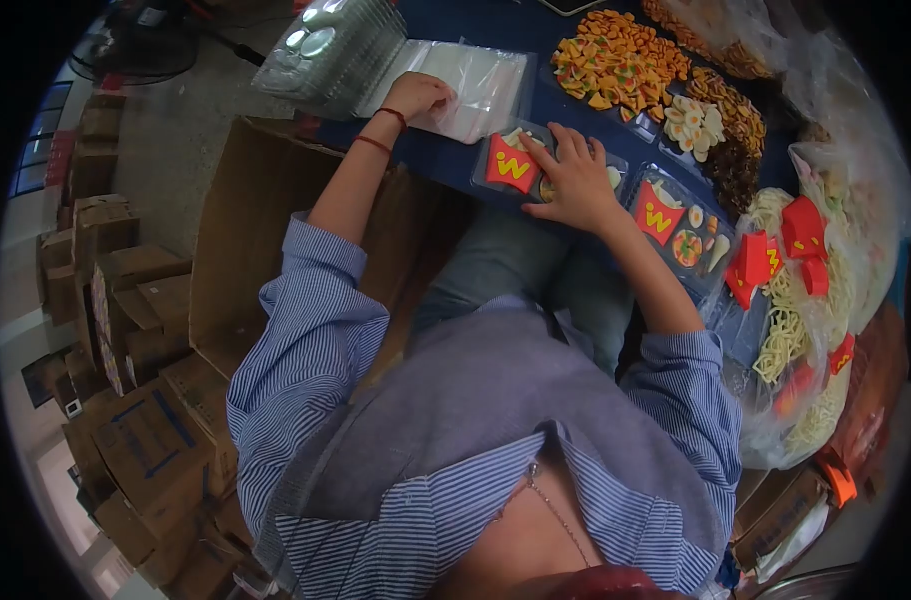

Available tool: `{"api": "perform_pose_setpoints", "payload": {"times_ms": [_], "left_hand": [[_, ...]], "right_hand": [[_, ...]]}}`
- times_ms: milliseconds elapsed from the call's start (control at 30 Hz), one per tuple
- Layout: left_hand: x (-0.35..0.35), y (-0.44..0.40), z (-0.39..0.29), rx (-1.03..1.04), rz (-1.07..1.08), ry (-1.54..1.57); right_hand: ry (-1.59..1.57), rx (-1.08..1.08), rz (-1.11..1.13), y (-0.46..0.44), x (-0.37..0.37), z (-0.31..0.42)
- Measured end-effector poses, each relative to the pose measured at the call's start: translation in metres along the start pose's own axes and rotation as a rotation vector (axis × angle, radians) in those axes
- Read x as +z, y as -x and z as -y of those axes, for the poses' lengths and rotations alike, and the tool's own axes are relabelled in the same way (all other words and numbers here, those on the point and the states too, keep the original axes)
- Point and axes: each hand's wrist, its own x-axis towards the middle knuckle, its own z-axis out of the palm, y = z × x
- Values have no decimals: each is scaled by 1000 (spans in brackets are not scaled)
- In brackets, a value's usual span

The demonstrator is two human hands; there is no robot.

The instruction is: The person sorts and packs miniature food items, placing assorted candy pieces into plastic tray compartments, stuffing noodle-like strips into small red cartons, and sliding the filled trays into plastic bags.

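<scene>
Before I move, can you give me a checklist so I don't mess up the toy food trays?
1. Right hand on the near tray: ok, fingers spread over it.
2. Red fries box in that tray: ok, its yellow mark shows.
3. Near tray uncovered, so you can check every piece: not ok, your hand hides some.
4. Left hand at the clear bags: ok.
5. Just one bag between the left fingers: cannot tell.
</scene>
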Motion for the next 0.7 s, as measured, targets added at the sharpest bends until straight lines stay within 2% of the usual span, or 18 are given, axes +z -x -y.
{"api": "perform_pose_setpoints", "payload": {"times_ms": [100, 233, 333, 400, 433, 500, 533, 600, 700], "left_hand": [[-6, -7, -10, -60, 75, -149], [-9, 4, -23, -54, 128, -11], [-4, 4, -21, 65, 130, -64], [2, -4, -14, -73, -17, -53], [9, -3, -13, -73, -16, -53], [24, 3, -12, 108, -471, -517], [23, 3, -13, 108, -469, -515], [16, 2, -12, 13, -330, -476], [4, -3, -1, 92, -266, -559]], "right_hand": [[10, 18, 35, -3, -4, 4], [-9, 7, 23, -4, 0, 3], [-2, 3, 20, -4, 0, 2], [-3, -4, 7, -4, 1, 1], [-3, -4, 7, -4, 1, 2], [-8, -5, 6, -4, 0, 2], [-7, -4, 8, -3, -1, 3], [28, 10, 27, -4, -5, 5], [-37, -41, 34, -6, -6, 1]]}}
